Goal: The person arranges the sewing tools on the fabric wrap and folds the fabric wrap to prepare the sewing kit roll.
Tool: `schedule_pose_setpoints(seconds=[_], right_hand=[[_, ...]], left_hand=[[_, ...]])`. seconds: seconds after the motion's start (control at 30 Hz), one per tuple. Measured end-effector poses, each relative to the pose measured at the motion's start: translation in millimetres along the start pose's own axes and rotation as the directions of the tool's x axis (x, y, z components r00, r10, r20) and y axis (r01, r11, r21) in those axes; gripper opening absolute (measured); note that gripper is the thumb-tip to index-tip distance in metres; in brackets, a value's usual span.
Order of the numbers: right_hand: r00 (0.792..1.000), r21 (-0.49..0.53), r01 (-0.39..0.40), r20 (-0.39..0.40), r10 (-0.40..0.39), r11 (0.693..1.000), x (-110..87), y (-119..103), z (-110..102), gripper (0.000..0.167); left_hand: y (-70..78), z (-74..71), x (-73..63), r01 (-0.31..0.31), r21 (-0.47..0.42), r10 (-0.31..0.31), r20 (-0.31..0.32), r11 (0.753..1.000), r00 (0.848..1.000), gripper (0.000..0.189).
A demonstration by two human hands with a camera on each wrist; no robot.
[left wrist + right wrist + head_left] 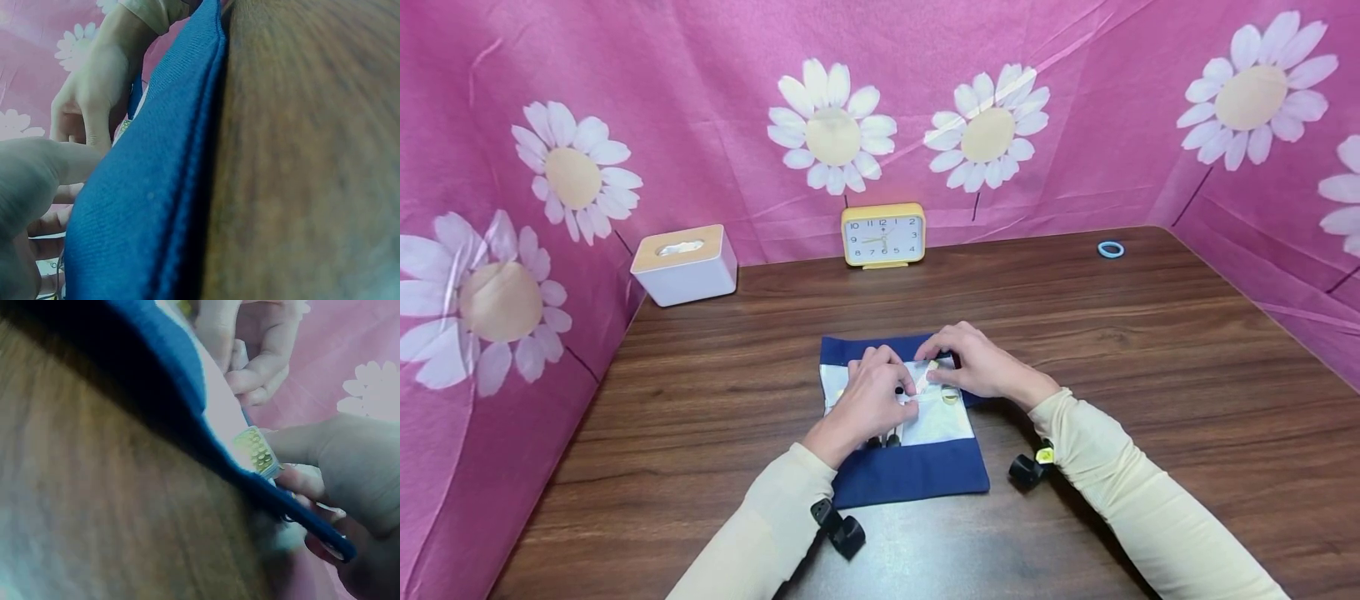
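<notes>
A navy cloth roll-up pouch (pixel 910 471) with a pale lining (pixel 943 425) lies unfolded beneath both hands. Over its middle, my left hand (pixel 872 396) bends thumb and forefinger together at the lower end of a narrow whitish strip (pixel 923 379); the pinch itself is partly hidden. My right hand (pixel 973 362) holds the strip's yellowish upper end between thumb and forefinger. Below the right thumb sits a small gold piece (pixel 951 395). A yellow bumpy rectangular piece (pixel 256 450) shows at the pouch edge in the right wrist view. Dark-ended items (pixel 892 439) peek out under the left hand.
A white tissue box (pixel 688 271) with a wooden lid stands back left. Behind the pouch is a yellow clock (pixel 883 236). One blue ring (pixel 1110 249) lies far right on the wooden table (pixel 1112 333). Pink flowered cloth (pixel 700 125) hangs around the table.
</notes>
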State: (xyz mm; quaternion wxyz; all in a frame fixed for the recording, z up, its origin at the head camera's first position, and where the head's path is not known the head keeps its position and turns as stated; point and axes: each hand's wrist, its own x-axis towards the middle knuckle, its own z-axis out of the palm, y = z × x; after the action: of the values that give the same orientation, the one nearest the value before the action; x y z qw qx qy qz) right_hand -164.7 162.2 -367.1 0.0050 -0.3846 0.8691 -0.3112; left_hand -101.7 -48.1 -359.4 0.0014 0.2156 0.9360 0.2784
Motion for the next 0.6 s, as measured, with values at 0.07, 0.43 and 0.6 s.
schedule_pose_setpoints(seconds=[0.07, 0.43, 0.6], right_hand=[[0.997, -0.009, -0.076, -0.015, 0.076, 0.997, 1.1, -1.1, -1.1, 0.02], [0.963, 0.077, -0.241, -0.102, 0.248, 0.967, 4.1, -3.6, 3.4, 0.011], [0.958, 0.11, -0.215, -0.168, 0.232, 0.97, 3.7, -2.7, 6.6, 0.01]], left_hand=[[0.6, -0.5, -0.1, 0.009, -0.006, -0.008, 0.01, 1.0, 1.0, 0.009], [2.9, -1.4, -0.7, 0.007, -0.02, -0.007, -0.004, 1.0, 1.0, 0.009], [4.2, -0.7, -0.5, 0.0, 0.014, 0.0, -0.011, 1.0, 1.0, 0.009]])
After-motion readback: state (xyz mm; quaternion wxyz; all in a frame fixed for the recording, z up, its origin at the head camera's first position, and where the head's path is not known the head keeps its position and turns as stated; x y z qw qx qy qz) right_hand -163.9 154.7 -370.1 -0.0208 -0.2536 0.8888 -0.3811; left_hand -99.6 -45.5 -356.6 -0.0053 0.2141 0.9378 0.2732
